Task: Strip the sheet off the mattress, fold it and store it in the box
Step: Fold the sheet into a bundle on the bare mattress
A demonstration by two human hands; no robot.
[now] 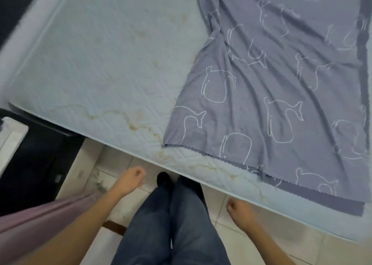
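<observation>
Head view: left hand (131, 177), right hand (239, 207) hang loose, empty. Grey whale-print fabric sheet (271, 83) looks soft, light; I'd grip its near corner.

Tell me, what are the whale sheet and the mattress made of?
Sheet: looks like soft thin cloth, maybe cotton; matte grey-purple, it wrinkles and folds, with a zigzag edge. Mattress: looks like quilted fabric over padding; pale, matte, with stitched lines and yellowish stains. The exact fibre cannot be told.
</observation>
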